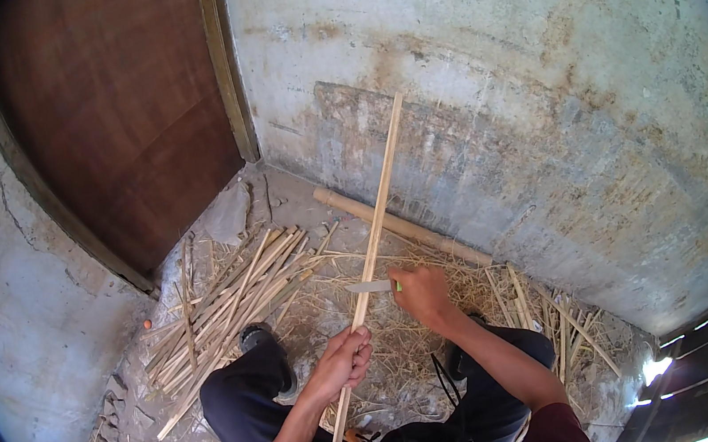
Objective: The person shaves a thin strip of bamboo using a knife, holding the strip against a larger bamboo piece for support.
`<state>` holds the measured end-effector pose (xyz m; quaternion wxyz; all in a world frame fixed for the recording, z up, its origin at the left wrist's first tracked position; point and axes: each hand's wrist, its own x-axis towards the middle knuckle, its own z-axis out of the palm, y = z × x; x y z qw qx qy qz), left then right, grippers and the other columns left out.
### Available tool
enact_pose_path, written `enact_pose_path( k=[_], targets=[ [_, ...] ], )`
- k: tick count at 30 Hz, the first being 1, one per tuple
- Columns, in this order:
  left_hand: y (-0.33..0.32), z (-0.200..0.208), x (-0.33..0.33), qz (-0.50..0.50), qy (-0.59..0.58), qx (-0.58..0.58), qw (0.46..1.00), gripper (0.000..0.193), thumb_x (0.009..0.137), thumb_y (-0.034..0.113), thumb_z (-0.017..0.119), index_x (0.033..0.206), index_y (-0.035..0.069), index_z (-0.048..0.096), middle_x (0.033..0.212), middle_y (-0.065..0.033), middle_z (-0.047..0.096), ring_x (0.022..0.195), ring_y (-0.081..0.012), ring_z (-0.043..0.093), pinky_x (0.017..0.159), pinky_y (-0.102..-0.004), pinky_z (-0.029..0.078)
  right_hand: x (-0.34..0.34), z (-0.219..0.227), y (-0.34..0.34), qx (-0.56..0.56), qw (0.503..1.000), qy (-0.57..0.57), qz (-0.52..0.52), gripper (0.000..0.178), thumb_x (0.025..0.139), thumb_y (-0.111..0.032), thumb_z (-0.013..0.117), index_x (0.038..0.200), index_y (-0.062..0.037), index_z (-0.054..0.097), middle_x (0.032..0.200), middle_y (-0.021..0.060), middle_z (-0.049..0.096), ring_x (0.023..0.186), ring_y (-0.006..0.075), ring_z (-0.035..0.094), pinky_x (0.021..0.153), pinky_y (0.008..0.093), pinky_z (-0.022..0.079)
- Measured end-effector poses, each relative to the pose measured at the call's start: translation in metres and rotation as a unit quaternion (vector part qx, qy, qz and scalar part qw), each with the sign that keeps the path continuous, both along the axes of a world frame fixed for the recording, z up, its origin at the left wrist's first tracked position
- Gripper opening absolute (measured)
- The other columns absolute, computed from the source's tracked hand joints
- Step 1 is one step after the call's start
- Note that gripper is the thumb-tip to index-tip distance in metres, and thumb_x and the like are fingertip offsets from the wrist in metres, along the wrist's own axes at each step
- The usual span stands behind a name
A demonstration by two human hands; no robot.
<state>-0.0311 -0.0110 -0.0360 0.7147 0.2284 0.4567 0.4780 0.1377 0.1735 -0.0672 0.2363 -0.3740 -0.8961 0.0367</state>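
Stained, pale wall [480, 25] fills the far side, plaster worn and browned low down. Reddish-brown door [115, 100] in a wooden frame, to the person's left. Dusty floor [277, 182] under everything, littered with straw-coloured shavings [407, 348]. From here I see the person seated low, knees apart, dark trousers [247, 396], maroon sleeve [557, 436] on the right arm.

Big loose pile of split sticks [238, 294] beside the left knee, more sticks [579, 330] past the right knee. Thick round pole [427, 234] lies along the foot of the wall.

Long pale strip [379, 209] — between the knees, tilted, upper end leaning away toward the wall, lower end running down past the lap. Can't tell if its top touches the wall.

Right hand [423, 294]: clenched around the handle of a knife [367, 287], a bit of green showing at the grip. Left hand [338, 368]: fingers wrapped around the strip, below the knife. Blade lies across the strip, pointing left — can't tell whether it bites in.

Smallest: orange bit [148, 324] by the left-hand wall.
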Motion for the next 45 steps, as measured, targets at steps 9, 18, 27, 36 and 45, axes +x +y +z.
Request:
enact_pose_path(
  k=[9,18,27,36,45],
  targets=[
    [-0.005,0.007,0.007,-0.063,-0.081,-0.004,0.995,0.03,0.12,0.039,0.046,0.1,0.017,0.047,0.07,0.0077,0.032,0.051,-0.0032,0.024,0.042,-0.0231,0.018,0.018,0.016,0.045,0.061,0.992,0.075,-0.079,0.002,0.084,-0.009,0.075,0.084,-0.0099,0.074,0.073,0.0161,0.072,0.067,0.0389,0.073,0.061,0.0503,0.057],
    [-0.002,0.006,0.014,-0.038,-0.03,-0.012,0.999,0.031,0.12,0.037,0.045,0.097,0.016,0.045,0.069,0.0072,0.032,0.051,-0.0039,0.025,0.042,-0.0239,0.019,0.016,0.008,0.032,0.036,0.998,0.047,-0.024,0.01,0.082,-0.008,0.075,0.091,-0.0122,0.079,0.076,0.014,0.074,0.07,0.0372,0.075,0.062,0.05,0.058],
    [-0.009,0.009,0.014,-0.066,-0.019,-0.011,0.998,0.031,0.12,0.038,0.047,0.097,0.017,0.044,0.069,0.0068,0.031,0.051,-0.004,0.024,0.042,-0.0249,0.019,0.024,0.012,0.058,0.069,0.993,0.059,-0.078,0.002,0.083,-0.01,0.075,0.083,-0.0103,0.074,0.078,0.013,0.075,0.07,0.0364,0.075,0.062,0.0486,0.058],
    [-0.016,0.01,0.009,-0.083,-0.019,-0.022,0.996,0.03,0.119,0.037,0.048,0.098,0.017,0.043,0.068,0.0067,0.031,0.051,-0.0041,0.024,0.042,-0.0253,0.019,0.032,0.008,0.082,0.086,0.987,0.075,-0.115,0.001,0.086,-0.011,0.074,0.085,-0.0109,0.075,0.08,0.0142,0.076,0.072,0.0398,0.075,0.065,0.0521,0.059],
    [-0.033,-0.011,0.014,-0.145,0.039,0.002,0.989,0.03,0.12,0.034,0.045,0.097,0.014,0.048,0.07,0.0054,0.034,0.049,-0.0052,0.029,0.044,-0.0255,0.023,0.09,0.02,0.136,0.075,0.949,0.104,-0.288,0.009,0.085,-0.011,0.075,0.093,-0.0121,0.081,0.077,0.022,0.074,0.075,0.0453,0.074,0.069,0.0538,0.06]
  ],
)
